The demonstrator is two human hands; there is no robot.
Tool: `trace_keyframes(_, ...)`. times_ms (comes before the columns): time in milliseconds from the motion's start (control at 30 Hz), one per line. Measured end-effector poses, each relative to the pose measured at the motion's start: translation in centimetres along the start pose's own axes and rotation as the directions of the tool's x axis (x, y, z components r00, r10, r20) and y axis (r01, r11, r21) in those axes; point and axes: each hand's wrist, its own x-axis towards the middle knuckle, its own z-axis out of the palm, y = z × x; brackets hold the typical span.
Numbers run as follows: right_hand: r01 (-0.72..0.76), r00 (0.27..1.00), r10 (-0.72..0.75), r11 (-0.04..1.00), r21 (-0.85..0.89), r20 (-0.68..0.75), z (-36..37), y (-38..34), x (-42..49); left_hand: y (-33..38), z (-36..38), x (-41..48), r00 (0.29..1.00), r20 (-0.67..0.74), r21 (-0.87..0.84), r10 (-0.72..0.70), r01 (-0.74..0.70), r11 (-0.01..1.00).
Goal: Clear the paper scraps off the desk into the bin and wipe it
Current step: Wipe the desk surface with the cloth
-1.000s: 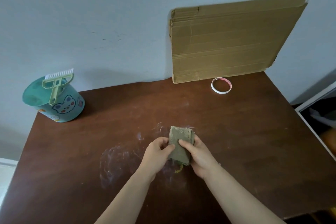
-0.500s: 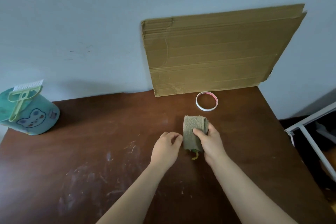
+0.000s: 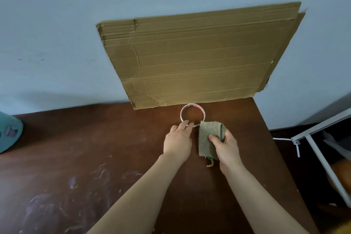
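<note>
On the smeared brown surface (image 3: 95, 148), the left hand (image 3: 177, 142) lays loosely extended fingers on the tape ring's (image 3: 192, 115) near rim. Just right of that rim, the right hand (image 3: 226, 148) grips the folded cloth (image 3: 206, 138).

Brown wooden desk (image 3: 95, 138), back edge:
Brown cardboard sheet (image 3: 199, 59) behind white tape ring (image 3: 182, 118), folded green cloth (image 3: 206, 138) touching its right, teal round bin (image 3: 9, 133) far left.
</note>
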Motion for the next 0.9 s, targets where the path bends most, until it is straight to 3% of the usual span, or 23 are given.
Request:
trace_keyframes(300,-0.043,0.999,0.042,0.996,0.078,0.006,-0.2,0.6,0.1,-0.5,0.0,0.9,0.996,-0.083,0.122,0.020,-0.010,0.993)
trace_keyframes(600,-0.008,1.000,0.010,0.995,0.097,-0.014,2.9,0.6,-1.5,-3.2,-1.1,-4.4,0.990,-0.118,0.113,0.072,-0.059,0.992)
trace_keyframes(900,0.102,0.988,-0.095,0.993,0.056,-0.119,5.2,0.6,-3.7,-4.5,-1.3,-11.2,0.996,0.046,0.131,0.072,-0.077,0.988)
